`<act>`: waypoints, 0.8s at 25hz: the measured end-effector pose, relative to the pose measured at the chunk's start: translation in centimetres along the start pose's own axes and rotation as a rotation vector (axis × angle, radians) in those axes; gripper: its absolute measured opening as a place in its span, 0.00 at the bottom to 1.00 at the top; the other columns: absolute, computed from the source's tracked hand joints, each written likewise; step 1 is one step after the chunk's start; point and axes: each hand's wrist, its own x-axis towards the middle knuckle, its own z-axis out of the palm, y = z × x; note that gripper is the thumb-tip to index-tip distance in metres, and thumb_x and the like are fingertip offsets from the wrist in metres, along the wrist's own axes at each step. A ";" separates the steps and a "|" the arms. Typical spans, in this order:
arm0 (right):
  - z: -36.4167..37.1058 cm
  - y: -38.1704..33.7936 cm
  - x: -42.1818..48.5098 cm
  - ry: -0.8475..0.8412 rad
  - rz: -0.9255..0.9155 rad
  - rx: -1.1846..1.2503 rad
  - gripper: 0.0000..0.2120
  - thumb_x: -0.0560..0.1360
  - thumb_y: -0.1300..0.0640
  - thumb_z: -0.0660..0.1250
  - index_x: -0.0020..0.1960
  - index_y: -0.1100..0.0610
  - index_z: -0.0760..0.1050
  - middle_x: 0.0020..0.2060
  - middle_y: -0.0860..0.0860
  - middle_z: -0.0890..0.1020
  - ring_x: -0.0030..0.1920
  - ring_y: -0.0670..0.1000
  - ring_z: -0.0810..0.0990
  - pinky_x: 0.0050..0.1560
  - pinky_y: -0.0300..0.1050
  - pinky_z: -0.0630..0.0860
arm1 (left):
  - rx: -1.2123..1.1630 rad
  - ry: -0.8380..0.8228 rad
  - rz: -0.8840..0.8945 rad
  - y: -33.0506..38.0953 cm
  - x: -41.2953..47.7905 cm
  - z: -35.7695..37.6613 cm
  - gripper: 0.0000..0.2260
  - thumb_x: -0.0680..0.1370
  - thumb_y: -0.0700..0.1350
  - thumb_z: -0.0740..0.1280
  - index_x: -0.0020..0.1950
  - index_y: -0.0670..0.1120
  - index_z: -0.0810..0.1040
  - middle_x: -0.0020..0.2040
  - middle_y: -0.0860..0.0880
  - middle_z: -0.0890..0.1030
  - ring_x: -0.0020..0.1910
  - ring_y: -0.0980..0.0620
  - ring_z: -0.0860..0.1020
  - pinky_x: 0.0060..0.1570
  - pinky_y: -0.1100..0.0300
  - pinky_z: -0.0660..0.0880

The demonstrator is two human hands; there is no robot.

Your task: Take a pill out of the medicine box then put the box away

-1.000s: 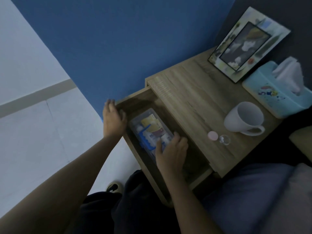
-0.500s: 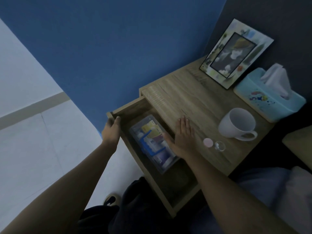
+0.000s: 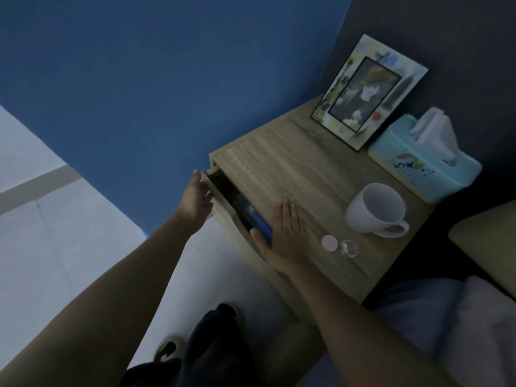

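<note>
The medicine box (image 3: 252, 216) lies inside the nightstand drawer (image 3: 220, 208), and only a dark strip with a blue stripe shows through the narrow gap left. My left hand (image 3: 195, 201) presses flat against the drawer's front panel, fingers apart. My right hand (image 3: 286, 236) rests palm down on the nightstand top (image 3: 301, 174) at its front edge, fingers spread, holding nothing. A small pink lid (image 3: 329, 243) and a tiny clear cup (image 3: 349, 248) with something small and pale in it sit on the top just right of my right hand.
A white mug (image 3: 375, 209) stands right of the small cup. A turquoise tissue box (image 3: 424, 160) and a picture frame (image 3: 368, 92) are at the back by the dark wall. A cushion (image 3: 485, 238) lies at the right. My dark trouser leg and shoe (image 3: 167, 350) are on the pale floor below.
The drawer has slid from wide open to almost shut under my left hand. My right hand left the box in the drawer and came to rest flat on the nightstand top.
</note>
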 end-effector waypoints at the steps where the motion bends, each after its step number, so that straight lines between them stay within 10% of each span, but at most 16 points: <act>1: 0.1 0.0 0.0 0.008 -0.001 0.007 0.42 0.74 0.32 0.46 0.74 0.59 0.34 0.76 0.56 0.38 0.75 0.53 0.36 0.75 0.52 0.38 | -0.014 -0.006 -0.008 0.2 0.5 0.5 0.35 0.78 0.64 0.46 0.76 0.41 0.53 0.78 0.44 0.54 0.76 0.46 0.53 0.74 0.50 0.50; 15: 1.4 0.4 0.6 0.053 0.008 0.008 0.45 0.69 0.28 0.36 0.75 0.57 0.37 0.77 0.54 0.40 0.76 0.52 0.37 0.72 0.49 0.36 | 0.017 -0.027 -0.006 0.4 2.5 3.3 0.37 0.76 0.66 0.47 0.76 0.40 0.48 0.78 0.42 0.53 0.76 0.44 0.53 0.74 0.48 0.50; 20: 0.0 0.8 0.9 -0.078 0.000 0.002 0.34 0.79 0.43 0.47 0.75 0.59 0.37 0.77 0.57 0.41 0.76 0.55 0.38 0.74 0.54 0.40 | 0.294 0.035 0.117 0.8 -2.7 2.3 0.33 0.78 0.65 0.46 0.75 0.44 0.58 0.75 0.41 0.61 0.74 0.42 0.61 0.72 0.46 0.56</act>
